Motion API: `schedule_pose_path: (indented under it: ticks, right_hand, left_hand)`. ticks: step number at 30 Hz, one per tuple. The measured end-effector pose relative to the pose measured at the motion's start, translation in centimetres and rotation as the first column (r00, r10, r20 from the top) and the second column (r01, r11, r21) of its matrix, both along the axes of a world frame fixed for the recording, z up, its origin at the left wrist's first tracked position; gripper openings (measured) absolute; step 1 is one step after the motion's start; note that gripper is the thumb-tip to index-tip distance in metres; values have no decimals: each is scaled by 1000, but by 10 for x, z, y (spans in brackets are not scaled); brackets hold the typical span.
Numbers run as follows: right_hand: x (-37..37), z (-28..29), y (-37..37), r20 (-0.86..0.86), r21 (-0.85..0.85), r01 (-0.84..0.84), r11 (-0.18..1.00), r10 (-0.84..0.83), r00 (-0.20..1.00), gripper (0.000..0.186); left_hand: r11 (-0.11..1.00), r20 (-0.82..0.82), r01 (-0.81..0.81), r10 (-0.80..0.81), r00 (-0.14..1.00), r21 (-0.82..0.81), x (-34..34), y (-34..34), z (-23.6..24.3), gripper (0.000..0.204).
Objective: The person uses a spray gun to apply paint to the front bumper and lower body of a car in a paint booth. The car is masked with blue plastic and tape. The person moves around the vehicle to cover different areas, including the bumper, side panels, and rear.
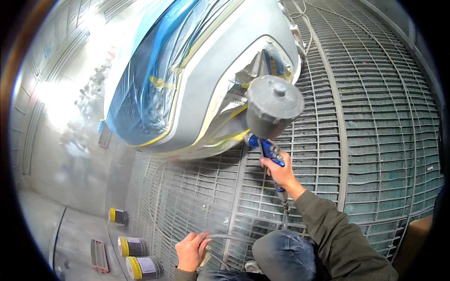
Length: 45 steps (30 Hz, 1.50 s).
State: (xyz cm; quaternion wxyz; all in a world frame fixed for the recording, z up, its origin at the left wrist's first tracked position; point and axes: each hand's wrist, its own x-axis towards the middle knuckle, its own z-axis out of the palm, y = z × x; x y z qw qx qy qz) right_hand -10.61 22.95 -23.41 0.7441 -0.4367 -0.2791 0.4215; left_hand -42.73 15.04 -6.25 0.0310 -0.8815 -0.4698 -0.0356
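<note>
Your right hand grips the blue spray gun (grey cup on top); your left hand grasps the grey hose.

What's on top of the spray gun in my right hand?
A grey cup with a knobbed lid sits on the blue spray gun. The closed lid covers the inside, so any contents can't be seen.

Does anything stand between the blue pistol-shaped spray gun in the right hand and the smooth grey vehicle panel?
Nothing loose is visible between the blue spray gun and the grey vehicle panel. Crinkled silvery film with yellow tape lies beside the panel, toward the gun.
</note>
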Motion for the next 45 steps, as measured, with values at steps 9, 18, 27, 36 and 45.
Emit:
schedule_pose_path:
  ticks: [9, 18, 27, 36, 45]
  right_hand:
    - [90, -11, -14, -68, -53, 308, 950, -311, 948, 10]
    - [-28, -50, -1, -378, 15, 307, 952, -279, 883, 22]
    - [-179, -79, 14, -538, 190, -72, 979, 165, 827, 22]
    - [-158, -100, 17, -646, 14, 203, 979, -146, 750, 11]
    - [-82, -123, 8, -596, -75, 375, 924, -343, 726, 18]
  left_hand:
    - [999, 76, 33, -30, 997, -37, 21, -3, 0, 20]
    - [992, 30, -111, 109, 994, 61, -16, -9, 10, 18]
    - [993, -201, -118, 109, 973, -31, -68, -29, 2, 17]
    - [971, -293, -230, 203, 934, -61, -53, -33, 3, 22]
    - [998, -234, -14, 28, 972, 61, -13, -18, -7, 18]
